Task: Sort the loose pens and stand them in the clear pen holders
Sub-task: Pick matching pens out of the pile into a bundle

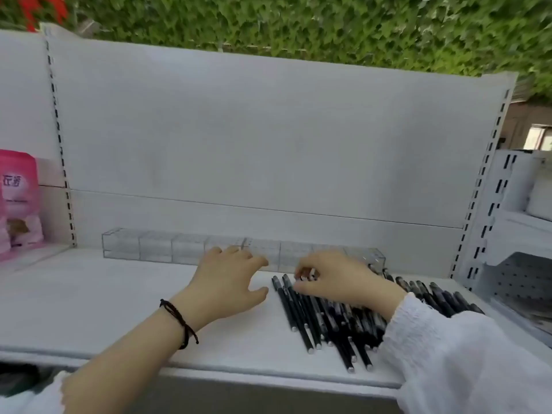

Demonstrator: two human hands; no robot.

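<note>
Many black pens [316, 321] lie loose in a fanned pile on the right of the white shelf [104, 294], tips toward the front edge. Clear pen holders [155, 249] stand in a row at the back panel. Left hand [227, 282], black cord bracelet [179, 321] on the wrist, is just in front of the holders, grip wide with fingers spread. Right hand [337, 279] is over the pens' far ends with fingers curled down; cannot tell if the grip holds one. Pink packet [18, 201] stands far left.
</note>
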